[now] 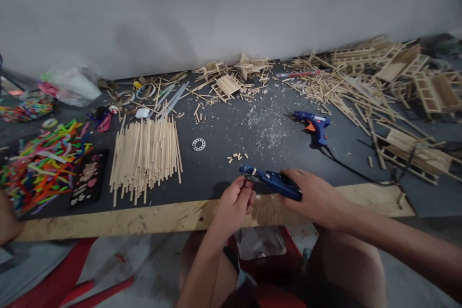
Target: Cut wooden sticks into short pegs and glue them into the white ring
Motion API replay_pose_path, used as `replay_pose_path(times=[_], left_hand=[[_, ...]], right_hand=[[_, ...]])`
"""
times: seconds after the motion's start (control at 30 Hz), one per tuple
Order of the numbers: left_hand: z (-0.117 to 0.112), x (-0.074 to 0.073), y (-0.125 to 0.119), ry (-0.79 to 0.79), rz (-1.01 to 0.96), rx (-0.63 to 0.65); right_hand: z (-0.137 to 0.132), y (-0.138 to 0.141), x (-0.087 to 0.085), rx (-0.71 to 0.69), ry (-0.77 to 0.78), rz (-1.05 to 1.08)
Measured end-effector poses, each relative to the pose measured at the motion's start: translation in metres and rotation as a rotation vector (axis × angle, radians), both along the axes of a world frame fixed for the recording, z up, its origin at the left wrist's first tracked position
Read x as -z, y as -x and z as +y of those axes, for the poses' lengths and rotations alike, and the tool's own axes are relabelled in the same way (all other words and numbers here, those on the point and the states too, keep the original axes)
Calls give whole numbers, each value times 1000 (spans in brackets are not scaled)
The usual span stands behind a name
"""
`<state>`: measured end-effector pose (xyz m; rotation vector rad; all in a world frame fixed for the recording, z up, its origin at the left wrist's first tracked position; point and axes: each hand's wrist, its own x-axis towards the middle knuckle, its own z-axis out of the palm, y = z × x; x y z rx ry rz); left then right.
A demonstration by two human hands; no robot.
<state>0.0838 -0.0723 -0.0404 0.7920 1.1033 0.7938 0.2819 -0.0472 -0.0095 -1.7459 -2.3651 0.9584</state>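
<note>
My right hand (pixel 312 197) is wrapped round the handles of a blue hand cutter (pixel 276 181), whose jaws point left over the table's front edge. A pale bit of wooden stick (pixel 254 171) shows at the jaws. Just below them, my left hand (pixel 234 202) is closed in a pinch and seems to hold that stick, though the fingers hide most of it. Several short cut wood pieces (pixel 237 156) lie on the dark tabletop beyond the cutter. To their left is a white ring with holes (pixel 198 144).
A pile of wooden sticks (pixel 146 154), a phone (pixel 88 178) and colourful pipe cleaners (pixel 46 163) lie left. A blue glue gun (pixel 314 125) with a cord rests right. Small wooden models (pixel 438 91) and loose sticks line the back. Another person's arm (pixel 7 216) shows far left.
</note>
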Motion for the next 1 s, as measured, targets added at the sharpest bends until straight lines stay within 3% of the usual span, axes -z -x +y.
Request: replay_pose_path(times=[0.23, 0.6, 1.0], left_hand=[[-2, 12, -4, -77, 114, -33], [8, 17, -10, -162, 444, -107], [14, 21, -21, -141, 403, -115]], right_hand=[[3, 3, -1, 9, 19, -26], [14, 5, 11, 22, 78, -129], [21, -5, 16, -14, 55, -207]])
